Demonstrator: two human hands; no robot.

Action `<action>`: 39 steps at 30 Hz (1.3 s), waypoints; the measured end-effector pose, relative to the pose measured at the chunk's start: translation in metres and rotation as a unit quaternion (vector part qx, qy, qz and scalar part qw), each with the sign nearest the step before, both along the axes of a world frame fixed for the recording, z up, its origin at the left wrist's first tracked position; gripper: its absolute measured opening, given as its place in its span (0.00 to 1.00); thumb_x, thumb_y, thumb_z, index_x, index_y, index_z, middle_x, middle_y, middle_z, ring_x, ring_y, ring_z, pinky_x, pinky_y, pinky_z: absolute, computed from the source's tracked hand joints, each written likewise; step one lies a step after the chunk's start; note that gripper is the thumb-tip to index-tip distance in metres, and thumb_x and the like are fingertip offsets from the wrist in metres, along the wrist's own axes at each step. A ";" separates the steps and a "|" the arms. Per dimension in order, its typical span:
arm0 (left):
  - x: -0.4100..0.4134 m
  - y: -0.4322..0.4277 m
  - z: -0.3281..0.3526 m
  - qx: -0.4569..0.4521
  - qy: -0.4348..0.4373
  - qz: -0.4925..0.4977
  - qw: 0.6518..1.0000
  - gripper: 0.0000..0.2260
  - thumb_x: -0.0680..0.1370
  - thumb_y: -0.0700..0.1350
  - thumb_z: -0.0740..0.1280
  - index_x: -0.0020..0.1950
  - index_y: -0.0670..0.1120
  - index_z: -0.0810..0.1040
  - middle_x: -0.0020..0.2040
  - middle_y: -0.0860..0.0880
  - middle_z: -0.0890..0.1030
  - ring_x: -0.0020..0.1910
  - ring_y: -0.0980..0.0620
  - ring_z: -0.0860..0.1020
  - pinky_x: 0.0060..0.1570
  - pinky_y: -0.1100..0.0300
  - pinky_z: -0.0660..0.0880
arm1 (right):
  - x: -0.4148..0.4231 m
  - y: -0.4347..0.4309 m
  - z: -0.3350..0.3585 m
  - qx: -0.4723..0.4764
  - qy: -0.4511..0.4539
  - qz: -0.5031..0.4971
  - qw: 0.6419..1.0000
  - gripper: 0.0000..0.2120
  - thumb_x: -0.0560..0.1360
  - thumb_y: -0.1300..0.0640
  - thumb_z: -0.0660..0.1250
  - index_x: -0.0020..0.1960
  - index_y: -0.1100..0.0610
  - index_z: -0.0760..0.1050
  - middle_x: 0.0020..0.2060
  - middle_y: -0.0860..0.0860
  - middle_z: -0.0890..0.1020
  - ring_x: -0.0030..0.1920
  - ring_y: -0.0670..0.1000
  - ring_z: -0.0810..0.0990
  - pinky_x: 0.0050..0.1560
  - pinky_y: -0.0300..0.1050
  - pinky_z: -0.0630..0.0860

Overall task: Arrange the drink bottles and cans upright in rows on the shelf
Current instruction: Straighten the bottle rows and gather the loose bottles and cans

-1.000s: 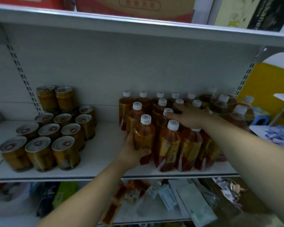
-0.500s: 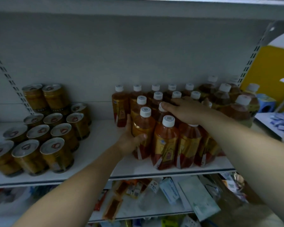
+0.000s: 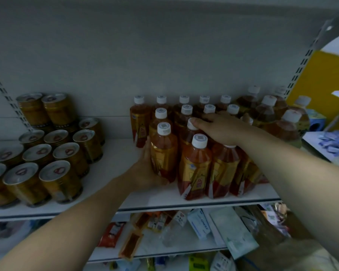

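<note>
Gold-coloured cans (image 3: 47, 153) stand upright in tidy rows at nine o'clock on the white shelf (image 3: 115, 159), with two more stacked on top at the back; that part of the job looks finished. Moving toward the centre, the left hand (image 3: 145, 171) wraps its fingers around the lower body of an amber tea bottle (image 3: 163, 153), which stands upright at the front left corner of the bottle block, seemingly being nudged into line. Beside it, the white-capped bottles (image 3: 196, 133) fill several fairly even rows. The right hand (image 3: 221, 130) lies palm-down across the caps of the middle bottles, fingers spread flat and grasping nothing, apparently steadying them. At two o'clock, a looser cluster of larger bottles (image 3: 278, 122) looks less orderly and probably remains to be straightened.
</note>
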State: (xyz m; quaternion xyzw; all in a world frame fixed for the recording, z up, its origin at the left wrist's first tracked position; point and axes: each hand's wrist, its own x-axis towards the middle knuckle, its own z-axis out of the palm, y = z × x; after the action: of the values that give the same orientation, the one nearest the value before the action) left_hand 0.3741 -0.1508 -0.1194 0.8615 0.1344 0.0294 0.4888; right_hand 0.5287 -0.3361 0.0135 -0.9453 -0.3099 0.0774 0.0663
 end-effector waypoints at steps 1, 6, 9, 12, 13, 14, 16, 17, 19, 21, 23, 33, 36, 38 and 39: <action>0.001 0.001 0.001 0.011 0.003 -0.006 1.000 0.69 0.52 0.60 0.80 0.72 0.61 0.28 0.77 0.54 0.52 0.71 0.56 0.62 0.67 0.53 0.65 | 0.000 -0.001 0.001 0.000 -0.001 0.000 1.000 0.51 0.56 0.18 0.35 0.72 0.39 0.63 0.74 0.55 0.62 0.73 0.61 0.59 0.69 0.68 0.49; 0.021 0.017 0.008 0.016 0.033 -0.020 0.999 0.62 0.60 0.41 0.81 0.76 0.50 0.37 0.68 0.55 0.65 0.65 0.57 0.66 0.56 0.66 0.68 | 0.000 0.000 0.001 0.025 0.002 0.006 1.000 0.49 0.58 0.19 0.37 0.66 0.43 0.71 0.68 0.58 0.69 0.67 0.61 0.67 0.66 0.63 0.60; 0.028 0.021 0.005 0.019 0.066 -0.007 0.998 0.57 0.61 0.36 0.79 0.77 0.46 0.41 0.64 0.54 0.70 0.65 0.54 0.69 0.53 0.66 0.70 | 0.000 0.001 -0.001 0.033 0.001 0.007 0.999 0.48 0.59 0.19 0.38 0.63 0.44 0.73 0.65 0.59 0.70 0.63 0.61 0.69 0.63 0.61 0.65; 0.029 0.019 0.008 0.039 0.092 0.006 0.995 0.59 0.60 0.40 0.80 0.77 0.48 0.40 0.68 0.51 0.69 0.67 0.49 0.69 0.58 0.59 0.69 | 0.001 0.004 -0.001 0.032 0.000 0.007 0.999 0.49 0.60 0.19 0.39 0.66 0.45 0.71 0.67 0.59 0.70 0.65 0.60 0.69 0.64 0.61 0.65; 0.027 0.017 0.012 0.051 0.100 0.009 0.994 0.60 0.60 0.42 0.81 0.77 0.50 0.39 0.71 0.50 0.67 0.68 0.48 0.68 0.60 0.58 0.69 | 0.001 0.004 -0.001 0.029 0.000 0.005 1.000 0.49 0.60 0.19 0.39 0.68 0.45 0.70 0.68 0.59 0.69 0.66 0.61 0.68 0.64 0.61 0.65; 0.026 0.016 0.017 0.068 0.105 0.009 0.992 0.62 0.59 0.45 0.81 0.77 0.51 0.38 0.74 0.49 0.63 0.69 0.48 0.66 0.62 0.57 0.67 | 0.001 0.004 -0.001 0.026 -0.001 0.003 1.000 0.50 0.59 0.19 0.39 0.68 0.45 0.70 0.69 0.59 0.68 0.66 0.61 0.68 0.64 0.61 0.65; 0.020 0.013 0.029 0.109 0.110 -0.005 0.988 0.63 0.60 0.49 0.81 0.76 0.53 0.35 0.77 0.48 0.54 0.72 0.47 0.61 0.67 0.55 0.64 | 0.001 0.005 -0.001 0.023 -0.007 0.002 1.000 0.50 0.59 0.18 0.39 0.68 0.45 0.70 0.70 0.59 0.68 0.67 0.61 0.68 0.65 0.61 0.65; 0.016 0.012 0.036 0.133 0.113 -0.017 0.984 0.62 0.61 0.50 0.80 0.76 0.54 0.34 0.78 0.49 0.49 0.74 0.46 0.58 0.70 0.52 0.62 | 0.001 0.004 -0.001 0.022 -0.006 0.000 1.000 0.51 0.59 0.18 0.39 0.69 0.44 0.69 0.70 0.58 0.67 0.67 0.61 0.67 0.65 0.62 0.64; 0.006 0.013 0.051 0.164 0.123 -0.030 0.978 0.57 0.64 0.55 0.78 0.76 0.56 0.36 0.78 0.50 0.48 0.74 0.46 0.57 0.71 0.53 0.60 | 0.000 0.003 0.002 0.011 0.001 0.000 1.000 0.50 0.58 0.18 0.39 0.70 0.43 0.68 0.71 0.58 0.66 0.69 0.62 0.66 0.67 0.63 0.61; -0.009 0.015 0.067 0.173 0.124 -0.030 0.977 0.50 0.68 0.57 0.74 0.77 0.56 0.42 0.77 0.50 0.55 0.73 0.48 0.60 0.67 0.60 0.59 | -0.002 0.002 0.007 0.000 0.000 -0.001 1.000 0.46 0.61 0.20 0.41 0.68 0.43 0.68 0.71 0.58 0.66 0.69 0.62 0.64 0.67 0.64 0.59; -0.028 0.020 0.085 0.184 0.112 -0.032 0.976 0.43 0.71 0.56 0.72 0.77 0.57 0.48 0.76 0.51 0.60 0.71 0.50 0.62 0.64 0.61 0.60 | -0.013 0.006 0.017 0.023 -0.012 -0.003 1.000 0.37 0.63 0.24 0.47 0.64 0.42 0.70 0.68 0.57 0.70 0.66 0.61 0.67 0.64 0.62 0.63; -0.188 0.106 0.138 0.261 0.077 0.083 0.959 0.32 0.73 0.57 0.69 0.74 0.58 0.59 0.72 0.53 0.66 0.65 0.52 0.70 0.56 0.61 0.71 | -0.147 0.161 0.045 0.059 -0.049 0.133 0.988 0.42 0.68 0.24 0.47 0.75 0.46 0.59 0.74 0.53 0.63 0.70 0.59 0.65 0.67 0.56 0.62; -0.257 0.156 0.138 0.277 0.078 0.130 0.949 0.33 0.73 0.57 0.69 0.75 0.57 0.58 0.73 0.53 0.65 0.66 0.54 0.69 0.53 0.65 0.66 | -0.206 0.228 0.040 0.062 -0.058 0.179 0.980 0.40 0.67 0.25 0.50 0.71 0.46 0.65 0.69 0.53 0.70 0.65 0.58 0.71 0.61 0.54 0.68; -0.312 0.196 0.134 0.299 0.112 0.159 0.934 0.34 0.73 0.58 0.68 0.76 0.55 0.57 0.75 0.52 0.62 0.70 0.50 0.65 0.58 0.63 0.64 | -0.250 0.277 0.034 0.062 -0.068 0.223 0.970 0.37 0.68 0.26 0.52 0.68 0.47 0.68 0.67 0.53 0.73 0.62 0.58 0.73 0.56 0.51 0.69; -0.336 0.213 0.132 0.305 0.132 0.170 0.928 0.35 0.73 0.58 0.68 0.76 0.54 0.57 0.76 0.51 0.61 0.71 0.50 0.64 0.61 0.61 0.64 | -0.268 0.299 0.032 0.058 -0.072 0.242 0.966 0.37 0.69 0.26 0.52 0.69 0.49 0.68 0.68 0.53 0.72 0.62 0.58 0.73 0.56 0.49 0.69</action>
State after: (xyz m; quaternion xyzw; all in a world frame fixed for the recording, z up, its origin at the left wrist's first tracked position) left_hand 0.0379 0.0621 0.0124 0.9293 0.3265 0.0372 0.1683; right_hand 0.2612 -0.0374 0.0452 -0.8398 -0.5373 0.0048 0.0776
